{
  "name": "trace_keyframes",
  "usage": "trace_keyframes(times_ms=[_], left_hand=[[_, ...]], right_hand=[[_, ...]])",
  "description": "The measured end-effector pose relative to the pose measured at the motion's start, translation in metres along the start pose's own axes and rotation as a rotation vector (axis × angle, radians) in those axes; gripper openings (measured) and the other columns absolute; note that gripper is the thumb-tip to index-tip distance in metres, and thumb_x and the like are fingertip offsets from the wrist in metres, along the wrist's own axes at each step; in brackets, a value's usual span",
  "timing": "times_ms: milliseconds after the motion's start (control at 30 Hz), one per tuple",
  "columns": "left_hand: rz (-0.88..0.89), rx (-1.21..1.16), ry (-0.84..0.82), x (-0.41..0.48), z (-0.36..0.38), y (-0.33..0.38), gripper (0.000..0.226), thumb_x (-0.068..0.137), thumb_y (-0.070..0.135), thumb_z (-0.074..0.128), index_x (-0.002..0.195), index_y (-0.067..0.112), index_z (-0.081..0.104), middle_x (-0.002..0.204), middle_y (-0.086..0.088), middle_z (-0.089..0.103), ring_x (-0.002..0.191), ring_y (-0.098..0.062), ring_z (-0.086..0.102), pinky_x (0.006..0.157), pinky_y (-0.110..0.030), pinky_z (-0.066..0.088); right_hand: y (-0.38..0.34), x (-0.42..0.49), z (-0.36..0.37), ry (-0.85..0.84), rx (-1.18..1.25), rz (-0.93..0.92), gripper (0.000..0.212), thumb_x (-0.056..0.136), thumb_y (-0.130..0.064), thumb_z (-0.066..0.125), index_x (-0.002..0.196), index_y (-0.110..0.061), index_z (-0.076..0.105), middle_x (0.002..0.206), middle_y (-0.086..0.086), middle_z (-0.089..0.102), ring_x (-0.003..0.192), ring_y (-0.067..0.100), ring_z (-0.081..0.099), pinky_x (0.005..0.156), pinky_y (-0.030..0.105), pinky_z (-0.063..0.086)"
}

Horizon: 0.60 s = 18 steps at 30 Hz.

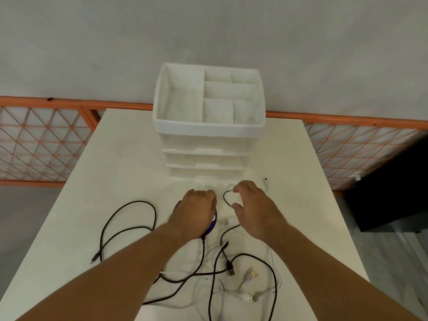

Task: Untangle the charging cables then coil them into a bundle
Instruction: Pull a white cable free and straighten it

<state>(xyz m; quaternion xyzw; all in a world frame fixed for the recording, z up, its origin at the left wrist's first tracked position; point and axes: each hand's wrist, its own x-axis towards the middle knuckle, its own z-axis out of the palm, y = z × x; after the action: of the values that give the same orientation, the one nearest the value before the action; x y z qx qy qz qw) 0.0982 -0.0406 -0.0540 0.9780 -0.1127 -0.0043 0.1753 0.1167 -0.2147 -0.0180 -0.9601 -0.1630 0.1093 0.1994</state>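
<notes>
A white counter (69, 228) runs out to a grey wall, with an orange lattice railing (41, 140) behind it on both sides. The left hand (196, 212) lies palm down on a purple disc (214, 224), fingers bent over its far edge; I cannot tell whether it grips the disc or only rests there. A black cable (203, 251) comes out from under that wrist and runs toward the near edge. Just beside it, the right hand (252, 209) hovers low with its fingers spread and loosely bent, forefinger and thumb apart, their tips at either end of a small black cable loop (224, 197).

Nearer the person, the black cables cross each other and a few pale white cables (249, 297), whose plugs lie loose in the tangle. Off to the left, another black cable (139, 201) lies in a wide open loop. At the far end of the counter stands a white drawer organiser (208, 130) with open compartments on top.
</notes>
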Motion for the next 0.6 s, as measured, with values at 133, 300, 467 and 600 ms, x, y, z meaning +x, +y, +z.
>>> trace_keyframes(times_ms=[133,300,467,600], left_hand=[[0.033,-0.165,0.093,0.007,-0.030,0.016,0.024,0.104,0.024,0.036,0.100,0.007,0.053,0.076,-0.002,0.057,0.066,-0.017,0.053,0.058,-0.024,0.035],[0.075,-0.174,0.165,0.003,-0.066,0.023,0.027,0.105,0.031,0.033,0.110,0.015,0.054,0.084,0.003,0.059,0.072,-0.014,0.054,0.064,-0.022,0.036],[0.082,-0.137,0.126,-0.011,-0.100,0.026,0.028,0.104,0.036,0.034,0.107,0.019,0.056,0.084,0.003,0.063,0.074,-0.016,0.058,0.067,-0.029,0.044],[-0.002,-0.230,0.049,-0.030,-0.132,0.019,0.036,0.101,0.045,0.037,0.089,0.019,0.058,0.077,0.000,0.064,0.074,-0.019,0.060,0.071,-0.035,0.051]], right_hand=[[-0.015,0.007,-0.014,-0.003,0.045,-0.094,0.055,0.100,-0.023,0.048,0.150,-0.017,0.027,0.155,-0.002,0.030,0.142,0.016,0.027,0.114,0.029,0.026],[-0.030,0.006,-0.041,0.130,0.120,-0.108,0.037,0.102,-0.031,0.044,0.136,-0.018,0.045,0.137,-0.002,0.052,0.128,0.016,0.044,0.107,0.028,0.035],[-0.042,-0.010,-0.069,0.111,0.040,-0.177,0.022,0.103,-0.033,0.036,0.102,-0.019,0.053,0.082,-0.002,0.060,0.076,0.020,0.056,0.075,0.042,0.049],[-0.045,-0.028,-0.101,0.249,-0.120,-0.242,0.025,0.103,-0.034,0.035,0.102,-0.019,0.055,0.086,0.002,0.061,0.078,0.025,0.057,0.071,0.038,0.046]])
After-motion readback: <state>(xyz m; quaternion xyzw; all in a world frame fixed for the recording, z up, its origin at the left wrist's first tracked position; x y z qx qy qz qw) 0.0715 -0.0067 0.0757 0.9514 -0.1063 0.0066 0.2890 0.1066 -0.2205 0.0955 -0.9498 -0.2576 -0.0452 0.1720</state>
